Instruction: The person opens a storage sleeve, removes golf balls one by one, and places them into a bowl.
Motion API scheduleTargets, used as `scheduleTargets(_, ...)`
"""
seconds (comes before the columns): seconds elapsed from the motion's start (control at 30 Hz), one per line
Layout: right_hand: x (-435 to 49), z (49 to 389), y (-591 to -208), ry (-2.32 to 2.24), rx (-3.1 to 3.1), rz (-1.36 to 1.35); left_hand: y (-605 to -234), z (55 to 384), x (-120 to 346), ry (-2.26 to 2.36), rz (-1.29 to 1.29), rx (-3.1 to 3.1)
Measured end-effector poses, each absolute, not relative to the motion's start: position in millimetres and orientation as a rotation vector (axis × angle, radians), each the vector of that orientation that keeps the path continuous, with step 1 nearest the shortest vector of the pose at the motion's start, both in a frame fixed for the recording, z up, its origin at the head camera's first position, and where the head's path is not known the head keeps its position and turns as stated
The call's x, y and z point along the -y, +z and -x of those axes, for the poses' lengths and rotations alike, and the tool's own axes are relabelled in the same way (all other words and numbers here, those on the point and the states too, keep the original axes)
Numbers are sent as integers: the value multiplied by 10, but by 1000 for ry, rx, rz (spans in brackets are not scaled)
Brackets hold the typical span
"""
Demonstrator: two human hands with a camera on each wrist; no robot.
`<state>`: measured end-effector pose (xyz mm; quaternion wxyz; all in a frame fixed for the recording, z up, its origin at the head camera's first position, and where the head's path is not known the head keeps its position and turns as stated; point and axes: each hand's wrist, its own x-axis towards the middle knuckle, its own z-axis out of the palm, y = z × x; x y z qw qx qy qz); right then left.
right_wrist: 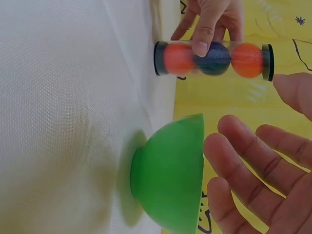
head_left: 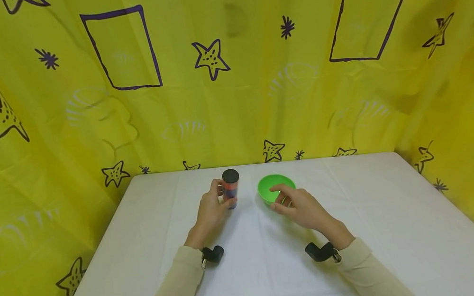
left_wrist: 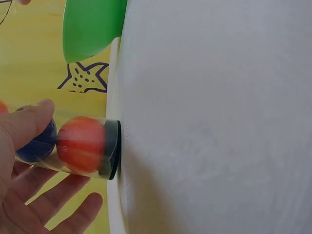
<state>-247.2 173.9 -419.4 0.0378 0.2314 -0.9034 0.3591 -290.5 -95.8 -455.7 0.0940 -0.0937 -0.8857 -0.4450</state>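
Note:
A clear tube (head_left: pixel 230 189) with black end caps stands upright on the table; in the right wrist view, two orange balls (right_wrist: pixel 247 60) and a dark blue ball (right_wrist: pixel 213 59) between them show inside it. My left hand (head_left: pixel 213 207) grips the tube around its middle, thumb on the near side. To the right sits a green bowl (head_left: pixel 266 183), upright on the cloth. Over the bowl's near right rim hovers my right hand (head_left: pixel 300 205), fingers loosely bent and holding nothing. The bowl's inside is partly hidden by that hand.
A white cloth covers the table (head_left: pixel 249 270). Behind and at both sides hangs a yellow curtain (head_left: pixel 241 104) with dark stars and frames drawn on it. Each wrist wears a black camera mount (head_left: pixel 320 252).

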Motion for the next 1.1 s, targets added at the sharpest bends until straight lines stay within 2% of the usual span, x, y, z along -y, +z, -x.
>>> scheduleTargets(0.43, -1703, 2487, -4242, 1244, 2677, -696, -4492, 2835, 884, -1062, 452, 2645)
scheduleTargets(1.1, -1592, 2460, -4272, 1452, 2607, -528, -4337, 2725, 774, -661, 779, 2749)
